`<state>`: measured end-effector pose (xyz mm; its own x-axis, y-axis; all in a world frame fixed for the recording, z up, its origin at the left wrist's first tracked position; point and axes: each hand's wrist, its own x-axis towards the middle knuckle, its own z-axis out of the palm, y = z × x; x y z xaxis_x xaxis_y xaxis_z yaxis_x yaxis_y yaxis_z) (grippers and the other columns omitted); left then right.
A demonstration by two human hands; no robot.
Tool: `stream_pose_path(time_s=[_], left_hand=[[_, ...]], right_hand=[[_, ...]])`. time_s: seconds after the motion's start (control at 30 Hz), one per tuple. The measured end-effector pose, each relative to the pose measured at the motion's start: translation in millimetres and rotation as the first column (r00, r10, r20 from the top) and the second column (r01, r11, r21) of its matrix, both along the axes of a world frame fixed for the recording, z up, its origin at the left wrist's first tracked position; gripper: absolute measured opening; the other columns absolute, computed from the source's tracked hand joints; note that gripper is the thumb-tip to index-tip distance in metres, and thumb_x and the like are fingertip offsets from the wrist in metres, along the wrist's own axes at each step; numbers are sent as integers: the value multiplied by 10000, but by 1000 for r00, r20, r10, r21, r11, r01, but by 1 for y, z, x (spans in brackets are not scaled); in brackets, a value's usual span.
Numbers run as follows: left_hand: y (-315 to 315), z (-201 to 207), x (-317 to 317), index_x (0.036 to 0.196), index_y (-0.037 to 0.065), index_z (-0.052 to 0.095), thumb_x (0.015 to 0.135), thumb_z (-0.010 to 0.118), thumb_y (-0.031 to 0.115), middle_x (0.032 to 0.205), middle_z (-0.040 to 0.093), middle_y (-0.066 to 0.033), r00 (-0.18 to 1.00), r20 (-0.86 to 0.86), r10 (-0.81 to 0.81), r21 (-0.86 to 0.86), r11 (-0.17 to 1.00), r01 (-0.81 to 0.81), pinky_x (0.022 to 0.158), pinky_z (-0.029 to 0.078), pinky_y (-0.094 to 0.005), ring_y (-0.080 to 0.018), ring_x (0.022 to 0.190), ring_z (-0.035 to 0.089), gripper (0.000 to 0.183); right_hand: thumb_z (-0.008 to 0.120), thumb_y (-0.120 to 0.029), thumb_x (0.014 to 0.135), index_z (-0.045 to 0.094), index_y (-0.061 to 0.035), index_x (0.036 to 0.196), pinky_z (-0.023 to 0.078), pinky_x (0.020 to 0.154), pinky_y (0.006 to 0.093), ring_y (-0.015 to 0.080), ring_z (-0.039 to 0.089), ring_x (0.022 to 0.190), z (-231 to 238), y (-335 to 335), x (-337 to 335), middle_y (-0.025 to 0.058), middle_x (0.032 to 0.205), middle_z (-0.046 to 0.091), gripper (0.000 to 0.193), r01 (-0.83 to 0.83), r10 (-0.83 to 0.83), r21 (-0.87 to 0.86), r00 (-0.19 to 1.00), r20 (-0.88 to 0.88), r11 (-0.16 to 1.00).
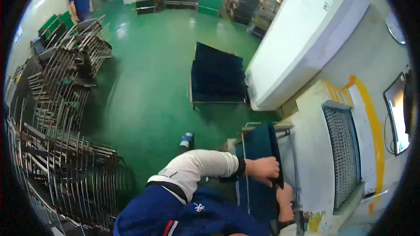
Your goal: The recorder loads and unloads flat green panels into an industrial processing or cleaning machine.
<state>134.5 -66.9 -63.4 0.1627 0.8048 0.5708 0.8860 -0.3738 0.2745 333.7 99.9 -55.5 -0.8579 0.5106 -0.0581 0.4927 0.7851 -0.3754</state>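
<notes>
To my right stands a metal-framed rack [246,148] with dark blue sheets [258,140] on it. The fingers of my left hand [264,169] curl over the edge of a dark sheet [274,148] on the rack's right side. Just nearer to me, my right hand [285,199] is closed at the same sheet's edge, its fingertips partly hidden. A white sleeve covers my left forearm, which reaches across to the right.
Another low rack [218,81] with dark sheets stands ahead. Many bare metal frames [74,161] are stacked at left. A white cabinet [288,39] and a machine with a mesh panel [343,157] line the right. A person [80,1] stands far left.
</notes>
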Motion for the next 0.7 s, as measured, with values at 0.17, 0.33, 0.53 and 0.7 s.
stream_pose_path(time_s=[0.17, 0.33, 0.53, 0.7], left_hand=[[-11, 3, 3, 847, 137, 663, 785, 757, 530, 877, 636, -53, 992, -36, 121, 15, 993, -121, 768, 466, -426, -284, 898, 612, 409], [-14, -9, 3, 881, 136, 641, 812, 750, 507, 910, 592, -35, 993, 26, 112, 44, 993, -113, 829, 417, -416, -262, 947, 568, 393], [-19, -6, 5, 896, 134, 683, 797, 776, 484, 895, 602, -21, 989, 43, 141, 86, 986, -145, 837, 407, -390, -230, 935, 560, 376], [-16, 3, 5, 882, 133, 670, 814, 763, 486, 904, 580, -17, 991, 24, 131, 71, 989, -132, 835, 406, -379, -224, 955, 546, 371]], right_hand=[[673, -222, 876, 727, -20, 1004, 507, 775, 554, 492, 656, 906, 5, -7, -10, 267, 928, 700, 246, -48, 46, 40, 997, 63, 998], [753, -235, 832, 718, -11, 962, 515, 706, 451, 380, 693, 773, 34, -9, -9, 232, 812, 693, 261, -82, 81, 39, 996, 39, 996], [744, -194, 847, 739, 13, 1026, 510, 709, 404, 227, 684, 744, 170, -15, -10, 131, 816, 740, 274, -14, 12, -53, 999, -39, 998], [728, -113, 865, 736, 21, 1094, 519, 746, 330, 143, 650, 801, 246, 47, 37, 56, 912, 743, 265, 193, -216, -166, 968, -131, 967]])
